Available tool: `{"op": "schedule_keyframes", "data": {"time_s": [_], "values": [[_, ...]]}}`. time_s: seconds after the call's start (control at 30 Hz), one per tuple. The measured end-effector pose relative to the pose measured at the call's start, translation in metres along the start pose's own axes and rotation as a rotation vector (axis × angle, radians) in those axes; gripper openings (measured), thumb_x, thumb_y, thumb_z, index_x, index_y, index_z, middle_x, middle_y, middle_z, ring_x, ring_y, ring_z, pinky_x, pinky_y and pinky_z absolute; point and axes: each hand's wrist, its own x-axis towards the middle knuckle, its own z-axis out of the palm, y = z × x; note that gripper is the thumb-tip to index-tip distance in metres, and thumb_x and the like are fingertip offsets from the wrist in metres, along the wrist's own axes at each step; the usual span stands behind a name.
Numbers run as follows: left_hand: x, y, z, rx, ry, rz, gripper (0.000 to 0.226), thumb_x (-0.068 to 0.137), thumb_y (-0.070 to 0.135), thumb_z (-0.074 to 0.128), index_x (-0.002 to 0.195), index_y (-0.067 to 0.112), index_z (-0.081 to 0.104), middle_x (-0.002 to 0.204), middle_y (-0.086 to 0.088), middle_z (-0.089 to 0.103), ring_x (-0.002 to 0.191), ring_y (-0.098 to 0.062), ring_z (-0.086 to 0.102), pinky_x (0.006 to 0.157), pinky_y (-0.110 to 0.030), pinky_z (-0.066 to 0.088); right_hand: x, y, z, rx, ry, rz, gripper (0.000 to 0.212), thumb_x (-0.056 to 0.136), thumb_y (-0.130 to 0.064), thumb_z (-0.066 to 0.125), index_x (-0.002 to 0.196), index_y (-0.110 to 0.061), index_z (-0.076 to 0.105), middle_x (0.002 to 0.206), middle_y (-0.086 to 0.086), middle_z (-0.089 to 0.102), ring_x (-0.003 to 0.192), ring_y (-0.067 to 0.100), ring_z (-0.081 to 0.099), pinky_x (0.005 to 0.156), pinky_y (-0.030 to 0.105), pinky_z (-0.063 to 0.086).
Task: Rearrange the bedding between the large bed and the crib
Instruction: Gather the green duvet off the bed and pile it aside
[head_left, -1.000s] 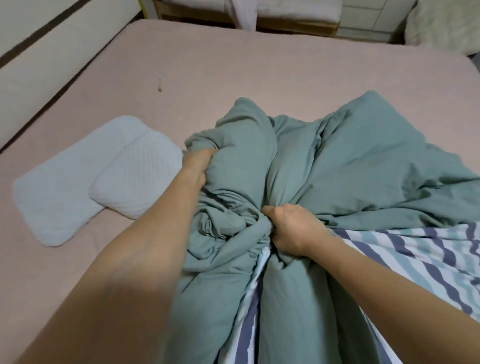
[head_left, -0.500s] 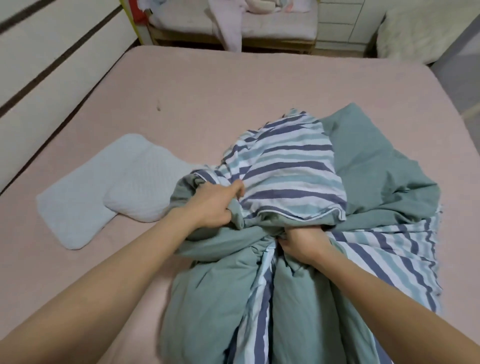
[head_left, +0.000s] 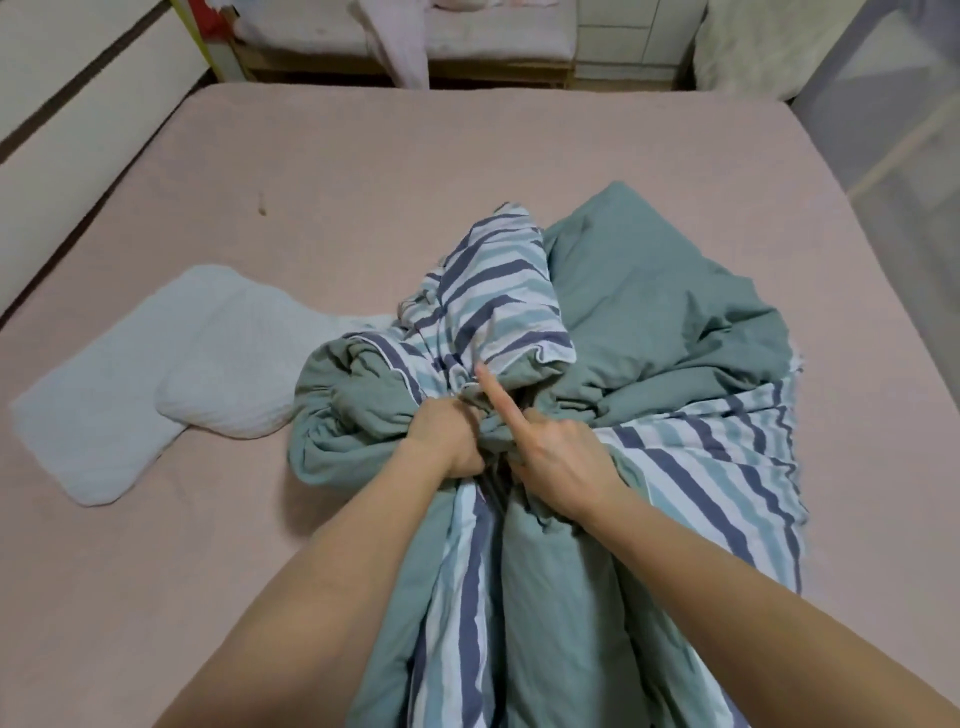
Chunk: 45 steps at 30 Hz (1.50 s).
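A bunched duvet (head_left: 660, 317), green on one side and blue-and-white striped on the other, lies on the large bed's pink sheet (head_left: 467, 171). My left hand (head_left: 449, 439) is closed around a gathered fold of the duvet at its middle. Right beside it, my right hand (head_left: 550, 452) grips the same bunch, its index finger sticking out over the striped fold. Two small white pillows (head_left: 218, 374) lie overlapping on the sheet to the left, apart from the duvet. The crib (head_left: 405, 36) stands beyond the bed's far edge.
A pale headboard panel (head_left: 78, 135) runs along the bed's left side. A mesh bed rail (head_left: 883, 104) stands at the far right. A fluffy white throw (head_left: 743, 47) sits at the back right. A pink cloth hangs over the crib's front.
The duvet has been pulled toward me and rolled over, showing its striped side. My left hand moved in from the far fold to beside my right hand, whose index finger now sticks out.
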Motion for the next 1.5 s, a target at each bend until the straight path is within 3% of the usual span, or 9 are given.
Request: {"op": "schedule_keyframes", "data": {"time_s": [0.07,0.13,0.23,0.43,0.57,0.7,0.93,1.1,1.5], "values": [[-0.005,-0.004,0.007,-0.087,0.047,0.027,0.026,0.079,0.026,0.057,0.1,0.012,0.06,0.107,-0.012,0.064,0.1,-0.032,0.06,0.083,-0.034,0.047,0.012,0.003,-0.002,0.018,0.014,0.138,0.1,0.076,-0.012,0.053,0.15,-0.03,-0.012,0.072,0.01,0.059,0.058,0.034,0.057,0.05,0.033,0.032],[-0.012,-0.012,0.011,-0.195,0.077,0.059,0.015,0.081,0.026,0.059,0.088,0.014,0.054,0.101,-0.01,0.064,0.097,-0.032,0.059,0.079,-0.034,0.045,0.024,0.01,0.0,0.059,-0.097,0.307,0.076,0.079,-0.018,0.056,0.146,-0.016,0.02,0.09,0.011,0.064,0.077,0.034,0.062,0.057,0.032,0.034],[-0.024,-0.016,0.017,-0.356,0.153,0.051,0.012,0.085,0.029,0.059,0.089,0.021,0.051,0.099,-0.006,0.062,0.097,-0.029,0.058,0.078,-0.034,0.041,0.028,0.013,0.004,0.124,-0.185,0.367,0.022,0.082,-0.022,0.057,0.099,-0.01,0.053,0.1,0.014,0.062,0.09,0.034,0.06,0.062,0.032,0.034],[-0.023,0.02,0.042,-0.194,0.012,-0.15,0.086,0.066,0.057,0.065,0.134,0.011,0.039,0.131,-0.008,0.046,0.125,-0.028,0.043,0.114,-0.047,0.021,0.024,0.026,0.018,0.19,-0.231,0.308,0.014,0.08,-0.024,0.057,0.088,-0.012,0.057,0.098,0.014,0.063,0.094,0.035,0.059,0.063,0.031,0.035],[-0.006,0.023,0.046,-0.21,0.105,-0.192,0.044,0.077,0.034,0.067,0.111,0.008,0.058,0.114,-0.011,0.06,0.108,-0.031,0.057,0.089,-0.036,0.044,-0.001,0.015,0.027,0.103,-0.173,0.247,0.042,0.081,-0.037,0.06,0.117,-0.019,0.046,0.099,0.01,0.064,0.089,0.034,0.062,0.063,0.036,0.04],[-0.002,0.025,0.045,-0.284,0.065,-0.14,0.03,0.081,0.027,0.062,0.102,0.005,0.059,0.106,-0.02,0.063,0.098,-0.039,0.061,0.08,-0.039,0.049,-0.042,0.011,0.035,0.113,-0.039,0.277,0.094,0.077,-0.051,0.066,0.141,-0.025,0.003,0.1,0.008,0.065,0.075,0.033,0.065,0.058,0.035,0.043],[-0.042,0.057,0.0,-0.294,0.071,-0.014,0.018,0.07,0.021,0.058,0.084,0.012,0.051,0.09,-0.014,0.063,0.085,-0.035,0.061,0.064,-0.033,0.046,-0.086,0.016,-0.013,0.244,0.002,0.536,0.111,0.077,-0.033,0.071,0.149,-0.029,-0.014,0.112,0.014,0.058,0.08,0.036,0.061,0.061,0.038,0.045],[-0.091,0.097,-0.074,-0.187,0.132,0.105,0.029,0.073,0.019,0.063,0.101,0.014,0.056,0.102,-0.013,0.061,0.092,-0.034,0.06,0.07,-0.035,0.046,-0.09,0.034,-0.088,-0.069,-0.119,0.453,0.02,0.09,-0.01,0.05,0.11,-0.01,0.053,0.108,0.013,0.057,0.093,0.033,0.061,0.067,0.036,0.038],[-0.237,0.139,-0.199,0.24,0.526,0.449,0.018,0.073,0.018,0.062,0.086,0.02,0.049,0.1,-0.009,0.064,0.092,-0.031,0.06,0.067,-0.032,0.039,-0.19,-0.009,-0.225,0.024,0.303,0.422,0.008,0.077,-0.017,0.059,0.081,-0.011,0.061,0.091,0.015,0.063,0.086,0.036,0.06,0.063,0.037,0.04]]}}
